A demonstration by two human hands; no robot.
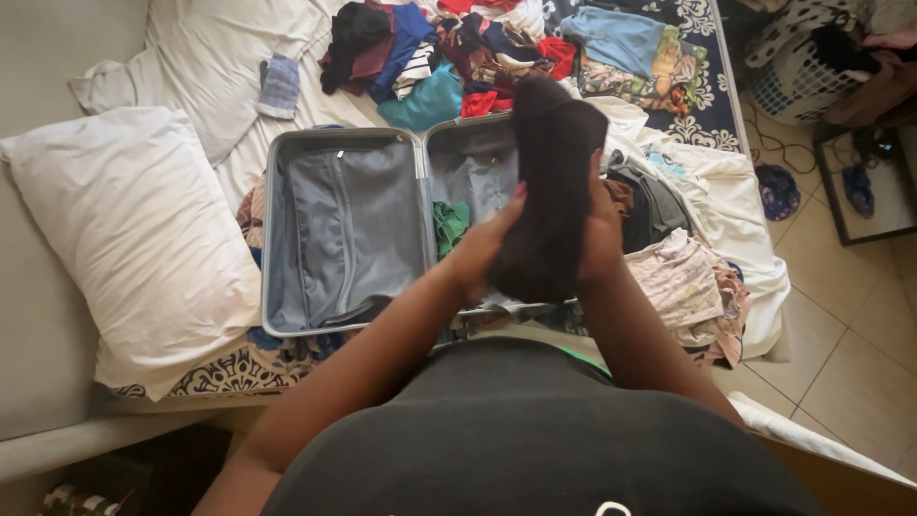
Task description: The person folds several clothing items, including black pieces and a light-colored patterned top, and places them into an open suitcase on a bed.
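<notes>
Both my hands hold a dark brown folded garment (pixel 549 182) upright over the open grey suitcase (pixel 344 229) on the bed. My left hand (pixel 482 244) grips its lower left side, fingers spread along the cloth. My right hand (pixel 600 229) clasps its right edge. A green cloth (pixel 449 225) lies in the suitcase's right half, below the garment. The left half, with a zipped grey lining, holds nothing that I can see.
A heap of mixed coloured clothes (pixel 478 53) lies behind the suitcase. More clothes (pixel 673 277) are piled to its right. Two white pillows (pixel 124 239) lie left. A laundry basket (pixel 802 72) stands on the tiled floor at upper right.
</notes>
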